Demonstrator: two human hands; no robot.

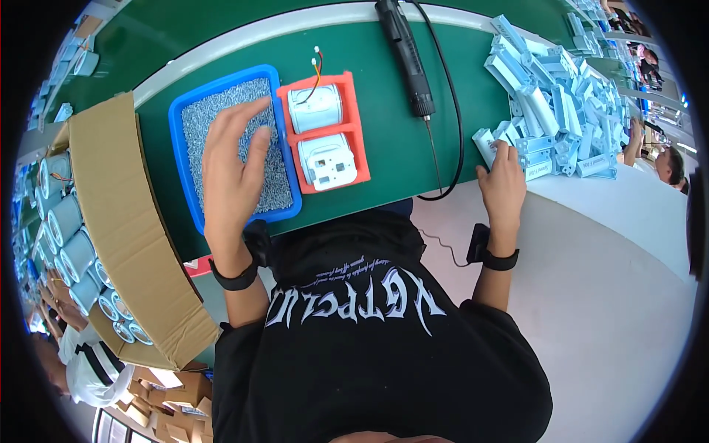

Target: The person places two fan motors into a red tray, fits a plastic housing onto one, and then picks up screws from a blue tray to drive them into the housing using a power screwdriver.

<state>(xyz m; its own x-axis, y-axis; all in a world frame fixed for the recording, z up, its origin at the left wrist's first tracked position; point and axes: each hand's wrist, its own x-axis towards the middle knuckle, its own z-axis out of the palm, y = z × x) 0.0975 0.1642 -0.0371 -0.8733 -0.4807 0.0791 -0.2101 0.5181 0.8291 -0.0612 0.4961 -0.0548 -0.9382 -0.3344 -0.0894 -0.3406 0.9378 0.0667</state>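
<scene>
My left hand point(235, 166) is over a blue tray point(179, 151) filled with small metal screws point(214, 111). Its thumb and fingers are apart, and I see nothing held in them. At the edge of a heap of light-blue plastic housings point(565, 111), my right hand point(504, 184) closes its thumb and fingers on one light-blue plastic housing point(484, 145). Beside the tray, a red two-slot holder point(358, 122) bears two round light-blue motor housings: the far one point(316, 109) trails thin wires with white plugs, and the near one point(326, 161) has a white plate with cutouts facing up.
A black electric screwdriver point(406, 59) with a long bit lies on the green table point(377, 184), its cable point(456, 96) curving to the right. On the left, a cardboard box point(125, 221) holds several round light-blue housings point(66, 218). Other people are at both sides.
</scene>
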